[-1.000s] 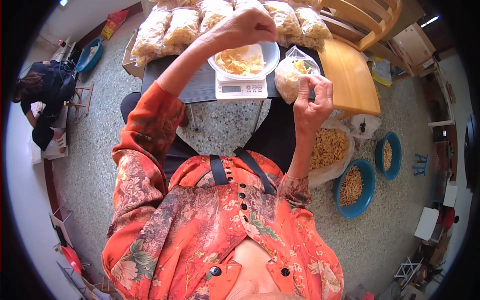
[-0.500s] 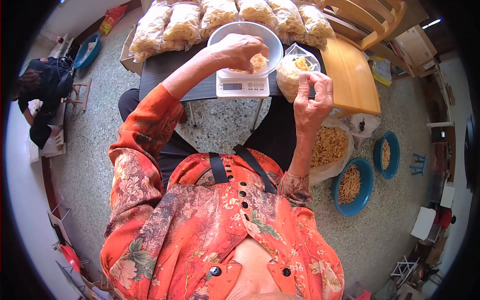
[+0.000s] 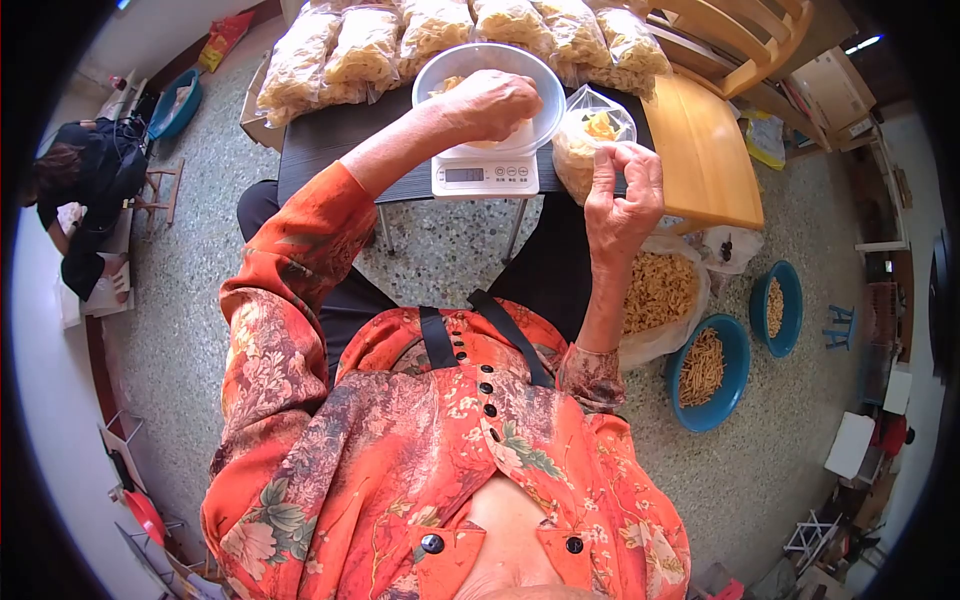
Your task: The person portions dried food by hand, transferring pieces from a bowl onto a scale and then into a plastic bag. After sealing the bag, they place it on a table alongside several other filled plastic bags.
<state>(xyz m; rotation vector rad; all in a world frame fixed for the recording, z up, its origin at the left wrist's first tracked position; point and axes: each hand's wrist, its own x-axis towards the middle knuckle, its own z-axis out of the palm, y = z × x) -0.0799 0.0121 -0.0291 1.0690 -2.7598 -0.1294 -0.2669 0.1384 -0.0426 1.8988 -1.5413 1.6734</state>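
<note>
My left hand is over the clear plastic bowl, its fingers curled closed. What they hold, if anything, is hidden. A few pale yellow dried pieces show in the bowl, which rests on a white digital kitchen scale; its display is too small to read. My right hand pinches, thumb against fingers, at the near rim of a clear plastic bag. The bag stands upright beside the bowl, its mouth spread, with yellow pieces inside.
Several filled bags line the back of the dark table. A wooden chair stands at right. Below it are a large sack of pieces and blue basins with snack-like sticks. Another person sits far left.
My left hand has lifted off the pieces in the bowl and shifted slightly right, toward the bag, with its fingers curled. My right hand stays at the bag's rim, almost still.
</note>
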